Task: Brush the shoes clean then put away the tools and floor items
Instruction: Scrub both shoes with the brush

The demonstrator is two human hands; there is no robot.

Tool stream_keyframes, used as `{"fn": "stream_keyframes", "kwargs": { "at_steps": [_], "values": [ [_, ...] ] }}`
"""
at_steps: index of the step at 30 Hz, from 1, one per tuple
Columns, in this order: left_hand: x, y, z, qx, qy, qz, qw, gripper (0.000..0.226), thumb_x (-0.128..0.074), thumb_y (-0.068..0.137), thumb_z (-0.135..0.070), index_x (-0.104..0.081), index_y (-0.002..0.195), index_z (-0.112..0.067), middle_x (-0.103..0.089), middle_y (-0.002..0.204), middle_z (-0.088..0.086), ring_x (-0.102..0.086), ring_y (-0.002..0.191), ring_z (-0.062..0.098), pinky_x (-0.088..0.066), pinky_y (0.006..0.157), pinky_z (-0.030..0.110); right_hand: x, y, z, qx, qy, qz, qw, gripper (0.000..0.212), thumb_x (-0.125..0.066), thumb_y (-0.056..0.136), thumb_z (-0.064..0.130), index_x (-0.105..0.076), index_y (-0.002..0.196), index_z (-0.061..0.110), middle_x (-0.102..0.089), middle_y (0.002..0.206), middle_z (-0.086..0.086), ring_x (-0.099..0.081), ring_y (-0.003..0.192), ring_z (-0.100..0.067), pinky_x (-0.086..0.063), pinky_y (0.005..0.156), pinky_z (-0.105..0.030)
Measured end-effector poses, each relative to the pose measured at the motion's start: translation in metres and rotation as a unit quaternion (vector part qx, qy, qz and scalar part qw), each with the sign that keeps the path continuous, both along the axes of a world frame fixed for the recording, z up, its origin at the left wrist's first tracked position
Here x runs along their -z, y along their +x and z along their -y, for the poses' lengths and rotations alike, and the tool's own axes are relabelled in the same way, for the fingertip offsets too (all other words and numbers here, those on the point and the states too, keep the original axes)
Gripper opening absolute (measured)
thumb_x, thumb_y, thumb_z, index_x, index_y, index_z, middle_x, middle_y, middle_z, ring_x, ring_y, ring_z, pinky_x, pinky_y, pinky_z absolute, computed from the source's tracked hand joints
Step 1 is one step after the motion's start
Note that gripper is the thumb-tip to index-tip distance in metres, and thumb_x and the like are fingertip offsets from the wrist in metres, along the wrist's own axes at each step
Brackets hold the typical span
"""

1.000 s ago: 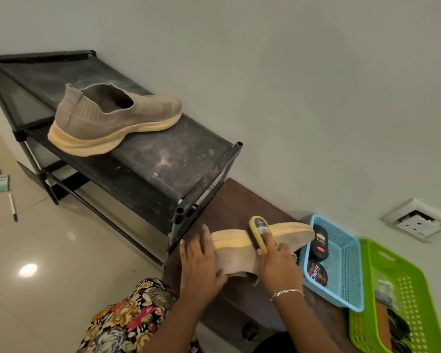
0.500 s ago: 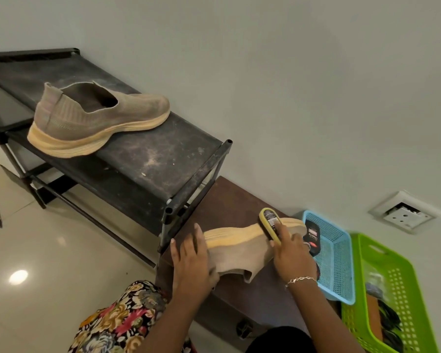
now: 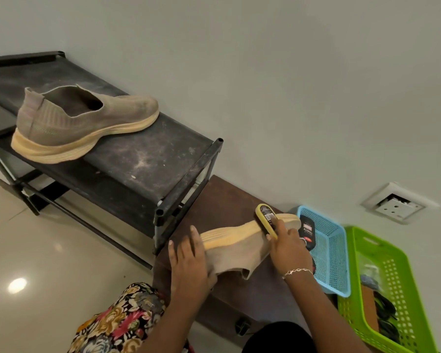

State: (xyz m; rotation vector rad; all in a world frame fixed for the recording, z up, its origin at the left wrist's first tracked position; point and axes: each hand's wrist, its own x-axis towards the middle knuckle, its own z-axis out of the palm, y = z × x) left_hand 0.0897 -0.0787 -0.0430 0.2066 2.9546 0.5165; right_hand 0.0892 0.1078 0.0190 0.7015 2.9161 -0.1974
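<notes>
Tipping the shoe [image 3: 234, 250] sideways at the counter's [image 3: 222, 200] left end bares its sole edge, so the left hand [image 3: 189, 266] grips one end steady while the right hand [image 3: 288, 245], clamped on the brush [image 3: 265, 217], scrubs the other.

white wall socket [image 3: 395, 206], brown bench [image 3: 222, 200], glossy floor [image 3: 49, 250]

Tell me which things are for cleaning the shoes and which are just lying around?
For the job:
- held shoe
- yellow brush on its sole
- second shoe
- blue basket with polish, likely for putting tools away

Just lying about:
- green basket
- wall socket
- shoe rack
</notes>
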Motion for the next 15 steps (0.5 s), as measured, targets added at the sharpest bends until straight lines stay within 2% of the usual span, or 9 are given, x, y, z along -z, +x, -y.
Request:
{"fn": "stream_keyframes", "kwargs": {
  "at_steps": [3,5,6,7,8,10,12,13,15],
  "values": [
    [-0.001,0.0,-0.005,0.009,0.021,-0.025,0.999,0.122,-0.061,0.068,-0.067,0.011,0.145,-0.005,-0.023,0.147,0.022,-0.022,0.139,0.033,0.005,0.115,0.05,0.004,0.001,0.012,-0.001,-0.041,-0.019,0.999,0.048,-0.033,0.097,0.037,-0.019,0.143,0.032,-0.042,0.126,-0.014,-0.051,0.11,-0.035,-0.044,0.085,-0.042],
    [-0.001,-0.005,-0.014,0.074,-0.007,-0.068,0.995,0.125,-0.055,0.056,-0.081,-0.015,0.145,-0.004,-0.034,0.143,0.025,-0.035,0.132,0.037,0.0,0.113,0.052,0.008,0.004,0.011,-0.009,-0.043,-0.027,0.999,0.049,-0.034,0.097,0.038,-0.018,0.143,0.033,-0.042,0.127,-0.013,-0.051,0.11,-0.034,-0.044,0.086,-0.042],
    [-0.004,-0.009,-0.021,0.106,-0.012,-0.083,0.991,0.121,-0.053,0.055,-0.083,-0.027,0.142,-0.003,-0.04,0.14,0.024,-0.041,0.129,0.038,-0.005,0.111,0.053,0.01,0.005,0.008,-0.008,-0.04,-0.029,0.999,0.05,-0.034,0.097,0.038,-0.018,0.143,0.033,-0.042,0.128,-0.013,-0.051,0.11,-0.034,-0.044,0.086,-0.042],
    [-0.007,-0.012,-0.027,0.136,-0.024,-0.083,0.987,0.114,-0.054,0.06,-0.08,-0.029,0.141,-0.004,-0.039,0.142,0.023,-0.04,0.13,0.038,-0.005,0.112,0.054,0.01,0.006,0.006,-0.005,-0.037,-0.029,0.999,0.05,-0.034,0.097,0.039,-0.018,0.144,0.033,-0.041,0.129,-0.013,-0.051,0.111,-0.034,-0.044,0.086,-0.042],
    [-0.011,-0.017,-0.033,0.161,-0.048,-0.082,0.982,0.107,-0.053,0.069,-0.074,-0.022,0.144,-0.005,-0.029,0.147,0.023,-0.03,0.136,0.038,0.001,0.113,0.054,0.01,0.007,0.006,-0.006,-0.036,-0.029,0.999,0.05,-0.033,0.097,0.04,-0.017,0.144,0.034,-0.04,0.13,-0.012,-0.051,0.111,-0.033,-0.044,0.086,-0.041],
    [-0.013,-0.023,-0.04,0.178,-0.069,-0.085,0.978,0.09,-0.043,0.088,-0.057,0.004,0.147,-0.007,-0.006,0.154,0.019,-0.005,0.143,0.034,0.016,0.11,0.051,0.01,0.008,0.011,-0.044,-0.026,-0.014,0.999,0.05,-0.034,0.097,0.041,-0.017,0.144,0.037,-0.038,0.131,-0.01,-0.051,0.111,-0.031,-0.045,0.084,-0.04],
    [-0.007,-0.025,-0.04,0.177,-0.088,-0.082,0.977,0.08,-0.037,0.095,-0.044,0.014,0.145,-0.007,-0.002,0.155,0.015,-0.001,0.143,0.032,0.019,0.109,0.047,0.011,0.01,0.009,-0.1,0.001,0.001,0.995,0.05,-0.035,0.097,0.04,-0.016,0.143,0.041,-0.037,0.131,-0.008,-0.049,0.112,-0.03,-0.046,0.083,-0.04],
    [-0.005,-0.025,-0.039,0.178,-0.09,-0.085,0.976,0.079,-0.036,0.096,-0.043,0.016,0.145,-0.008,-0.003,0.155,0.014,-0.002,0.143,0.031,0.017,0.11,0.046,0.012,0.01,0.0,-0.094,0.008,-0.012,0.995,0.049,-0.035,0.097,0.039,-0.016,0.142,0.042,-0.038,0.13,-0.009,-0.049,0.111,-0.031,-0.046,0.083,-0.041],
    [-0.003,-0.023,-0.036,0.184,-0.076,-0.09,0.976,0.081,-0.034,0.095,-0.047,0.019,0.144,-0.009,-0.003,0.155,0.011,-0.003,0.143,0.029,0.013,0.113,0.045,0.014,0.005,-0.027,-0.008,0.001,-0.061,0.998,0.048,-0.035,0.097,0.036,-0.02,0.142,0.038,-0.041,0.126,-0.014,-0.05,0.108,-0.035,-0.045,0.082,-0.044]
  ]
}}
